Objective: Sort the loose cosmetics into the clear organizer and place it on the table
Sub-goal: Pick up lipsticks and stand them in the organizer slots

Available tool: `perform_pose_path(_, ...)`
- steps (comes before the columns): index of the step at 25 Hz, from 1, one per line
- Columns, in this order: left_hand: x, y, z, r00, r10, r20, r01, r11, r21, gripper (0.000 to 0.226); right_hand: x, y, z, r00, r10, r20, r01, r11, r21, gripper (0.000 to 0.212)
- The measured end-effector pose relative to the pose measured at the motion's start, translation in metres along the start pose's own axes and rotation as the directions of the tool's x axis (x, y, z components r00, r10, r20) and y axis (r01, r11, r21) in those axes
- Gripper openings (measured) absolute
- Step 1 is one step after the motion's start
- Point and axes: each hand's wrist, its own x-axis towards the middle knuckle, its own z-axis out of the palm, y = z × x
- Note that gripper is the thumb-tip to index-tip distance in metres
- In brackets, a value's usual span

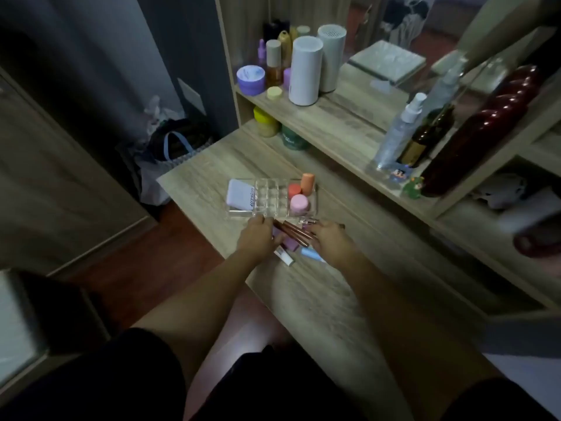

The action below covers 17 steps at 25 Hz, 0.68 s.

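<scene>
Cosmetics [292, 235], loose, lie in a small heap on the wooden table [318, 293], just near of the clear organizer [271, 198]. Left hand [256, 238] rests on the heap's left side, fingers curled onto the rose-gold tubes [296, 233]; whether it actually pinches one is hard to tell through the blur. Right hand [329, 240] lies on the heap's right side, fingers bent down, grip equally unclear. A white tube [283, 257] and a pale blue tube [311, 255] poke out near the wrists. Organizer holds a lilac flat case [240, 193] at left, orange and pink caps [299, 202] at right; middle cells bare. Far shelf [343, 126] carries bottles and jars.
</scene>
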Motion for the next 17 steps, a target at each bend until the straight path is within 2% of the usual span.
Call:
perform_pose_path(4, 0.014, 0.002, 0.007, 0.992, -0.127, -0.019, 0.128, 0.989, 0.076, 0.051, 0.022, -0.007, 0.001, 0.999, 0.002, 0.04, -0.001, 1.0, -0.022, 0.031)
perform_pose_path(17, 0.038, 0.002, 0.018, 0.962, -0.268, -0.049, 0.27, 0.962, 0.034, 0.045, 0.054, 0.001, 0.006, 0.996, -0.07, 0.055, 0.08, 0.978, -0.192, 0.025)
